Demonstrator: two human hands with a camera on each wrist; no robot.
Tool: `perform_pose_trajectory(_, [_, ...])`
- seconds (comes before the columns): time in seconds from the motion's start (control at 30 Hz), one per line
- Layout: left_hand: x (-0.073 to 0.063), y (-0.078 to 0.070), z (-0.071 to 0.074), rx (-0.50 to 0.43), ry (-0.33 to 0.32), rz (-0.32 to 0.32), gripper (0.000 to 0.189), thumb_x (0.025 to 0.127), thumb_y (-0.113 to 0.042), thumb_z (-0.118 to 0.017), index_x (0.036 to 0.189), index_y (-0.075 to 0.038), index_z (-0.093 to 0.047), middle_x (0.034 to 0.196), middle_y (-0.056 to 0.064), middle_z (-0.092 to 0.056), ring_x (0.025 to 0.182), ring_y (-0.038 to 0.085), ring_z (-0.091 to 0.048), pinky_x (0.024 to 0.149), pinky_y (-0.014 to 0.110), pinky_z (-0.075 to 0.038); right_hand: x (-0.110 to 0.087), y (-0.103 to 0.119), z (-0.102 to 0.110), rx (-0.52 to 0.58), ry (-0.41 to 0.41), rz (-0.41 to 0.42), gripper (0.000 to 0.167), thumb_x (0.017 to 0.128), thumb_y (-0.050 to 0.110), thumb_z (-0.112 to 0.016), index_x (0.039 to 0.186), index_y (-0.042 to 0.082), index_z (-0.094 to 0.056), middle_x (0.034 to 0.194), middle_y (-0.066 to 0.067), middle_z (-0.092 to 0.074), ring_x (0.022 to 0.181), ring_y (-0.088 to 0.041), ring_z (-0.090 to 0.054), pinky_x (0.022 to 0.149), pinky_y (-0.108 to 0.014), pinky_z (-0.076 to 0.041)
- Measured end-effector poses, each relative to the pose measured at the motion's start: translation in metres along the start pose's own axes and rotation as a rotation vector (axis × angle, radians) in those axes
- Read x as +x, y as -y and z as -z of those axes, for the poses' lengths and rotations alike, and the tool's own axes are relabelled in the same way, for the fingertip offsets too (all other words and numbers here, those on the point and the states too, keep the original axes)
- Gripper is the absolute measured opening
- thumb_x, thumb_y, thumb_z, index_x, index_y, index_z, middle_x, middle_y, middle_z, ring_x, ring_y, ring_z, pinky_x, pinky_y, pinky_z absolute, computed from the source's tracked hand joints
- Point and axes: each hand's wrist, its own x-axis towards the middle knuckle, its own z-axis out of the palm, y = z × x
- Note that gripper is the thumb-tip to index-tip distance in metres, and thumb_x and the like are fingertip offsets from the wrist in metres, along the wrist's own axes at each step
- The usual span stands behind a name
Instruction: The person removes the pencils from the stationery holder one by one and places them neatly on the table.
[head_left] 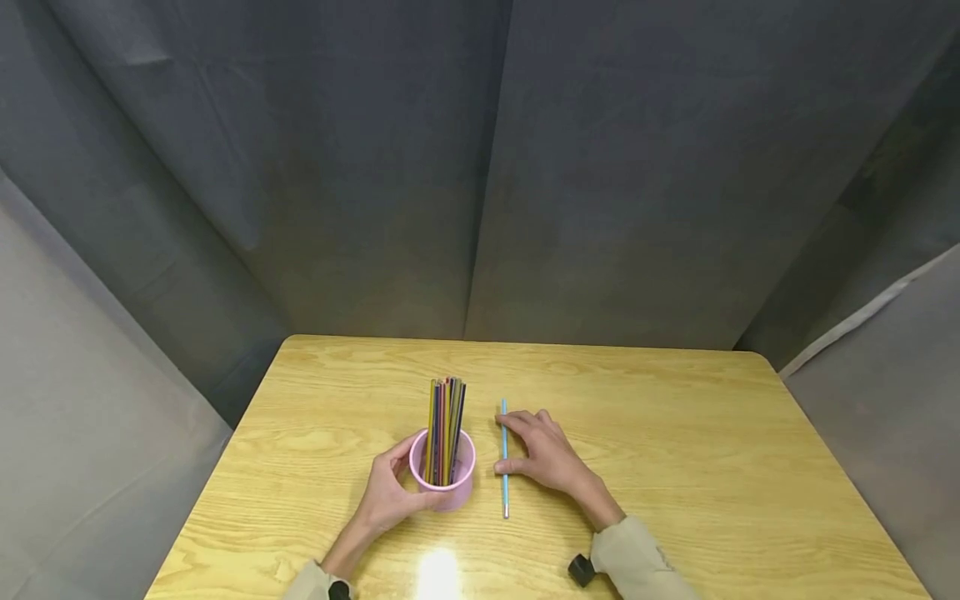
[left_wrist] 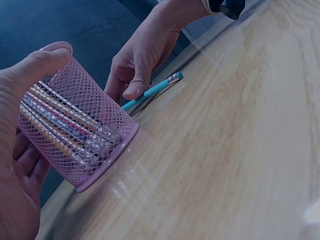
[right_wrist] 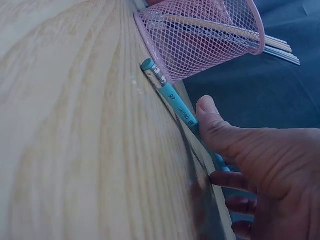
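While the left hand (head_left: 390,496) is gripping the cup (head_left: 457,500), its thumb pressing the near side and its fingers curving round the far side, the right hand (head_left: 547,454) is touching the loose pencil (head_left: 505,442) from the right. The pencil is lying on the table (head_left: 675,433) just beside the cup, between the two hands, and the right hand is clearly the nearer one. Its long axis is running almost straight away from the person, with the eraser (right_wrist: 147,64) pointing toward the body and the other end pointing off toward the far edge. The right hand is coming at that axis nearly square on, so its thumb and forefinger are crossing the shaft at two places, the thumb closer to the eraser and the forefinger farther out. Those two tips are standing apart along the shaft rather than pinching it, so the right hand is making contact without yet grasping. That crossing angle is probably what matters most: a pinch across the shaft would be suiting it well. Inside the cup, the bundle (head_left: 446,425) is standing on end, roughly across the pencil's flat lie.
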Motion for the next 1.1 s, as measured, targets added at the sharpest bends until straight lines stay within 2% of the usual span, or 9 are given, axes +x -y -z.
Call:
perform_pose_trajectory(0.37, [0.002,-0.001,-0.002,0.003,0.002,0.002,0.089,0.066,-0.003,-0.096,0.145,0.003,-0.055,0.143,0.022,-0.062,0.130,0.020,-0.062,0.117,0.028,-0.044,-0.001,0.003,0.000,-0.034,0.013,-0.030,0.080,0.081,0.052,-0.084,0.144,0.009,-0.061,0.141,-0.010,-0.060,0.100,-0.020,-0.043,0.083,-0.034,-0.040])
perform_pose_trajectory(0.53, [0.003,-0.002,-0.002,-0.003,0.000,0.006,0.090,0.065,-0.003,-0.096,0.145,0.004,-0.055,0.143,0.022,-0.062,0.129,0.018,-0.062,0.116,0.027,-0.044,-0.001,0.004,0.001,-0.026,0.013,-0.028,0.071,0.088,0.048,-0.081,0.144,0.009,-0.062,0.143,-0.011,-0.059,0.102,-0.021,-0.044,0.086,-0.038,-0.041])
perform_pose_trajectory(0.63, [0.003,-0.003,-0.003,0.004,0.000,0.006,0.089,0.066,-0.003,-0.096,0.145,0.003,-0.055,0.143,0.022,-0.062,0.128,0.017,-0.062,0.116,0.027,-0.045,0.000,0.005,0.004,0.025,-0.013,0.004,0.062,0.095,0.041,-0.076,0.145,0.007,-0.061,0.148,-0.015,-0.057,0.118,-0.030,-0.052,0.102,-0.051,-0.047])
perform_pose_trajectory(0.73, [0.003,-0.003,-0.003,0.010,0.002,0.004,0.089,0.066,-0.004,-0.096,0.145,0.003,-0.055,0.143,0.021,-0.062,0.128,0.018,-0.062,0.116,0.028,-0.046,0.000,0.007,0.009,0.139,-0.048,0.025,0.055,0.101,0.032,-0.071,0.146,0.005,-0.058,0.154,-0.019,-0.052,0.137,-0.040,-0.051,0.116,-0.060,-0.043])
perform_pose_trajectory(0.83, [0.003,-0.004,-0.003,0.013,0.001,0.003,0.090,0.065,-0.004,-0.096,0.145,0.003,-0.055,0.143,0.020,-0.063,0.128,0.018,-0.063,0.115,0.028,-0.046,0.002,0.008,0.013,0.242,-0.076,0.029,0.050,0.104,0.028,-0.066,0.148,0.005,-0.057,0.158,-0.019,-0.049,0.103,-0.031,-0.069,0.092,-0.045,-0.061])
perform_pose_trajectory(0.87, [0.004,-0.003,-0.002,0.015,0.002,-0.001,0.090,0.066,-0.004,-0.096,0.145,0.003,-0.055,0.143,0.021,-0.063,0.128,0.019,-0.063,0.115,0.028,-0.046,0.002,0.009,0.015,0.271,-0.088,0.030,0.049,0.104,0.027,-0.066,0.148,0.006,-0.057,0.158,-0.018,-0.049,0.086,-0.026,-0.067,0.080,-0.038,-0.062])
perform_pose_trajectory(0.93, [0.004,-0.003,-0.002,0.017,0.003,-0.001,0.090,0.066,-0.004,-0.096,0.145,0.003,-0.055,0.143,0.020,-0.062,0.128,0.019,-0.063,0.116,0.028,-0.046,0.004,0.010,0.017,0.294,-0.114,0.045,0.049,0.105,0.028,-0.065,0.149,0.008,-0.056,0.157,-0.016,-0.050,0.059,-0.015,-0.050,0.056,-0.027,-0.051])
perform_pose_trajectory(0.97, [0.004,-0.004,-0.002,0.017,0.002,0.002,0.090,0.066,-0.004,-0.096,0.145,0.003,-0.055,0.143,0.020,-0.062,0.128,0.019,-0.063,0.116,0.028,-0.046,0.004,0.010,0.018,0.308,-0.124,0.060,0.050,0.105,0.027,-0.065,0.149,0.007,-0.056,0.157,-0.016,-0.051,0.052,-0.013,-0.038,0.049,-0.026,-0.043])
perform_pose_trajectory(1.1, [0.003,-0.005,-0.002,0.022,0.003,0.017,0.091,0.066,-0.006,-0.097,0.146,0.002,-0.055,0.143,0.019,-0.063,0.128,0.019,-0.062,0.116,0.027,-0.045,0.004,0.016,0.020,0.325,-0.143,0.127,0.053,0.104,0.028,-0.067,0.152,0.008,-0.054,0.155,-0.012,-0.054,0.052,0.000,-0.032,0.046,-0.020,-0.037])
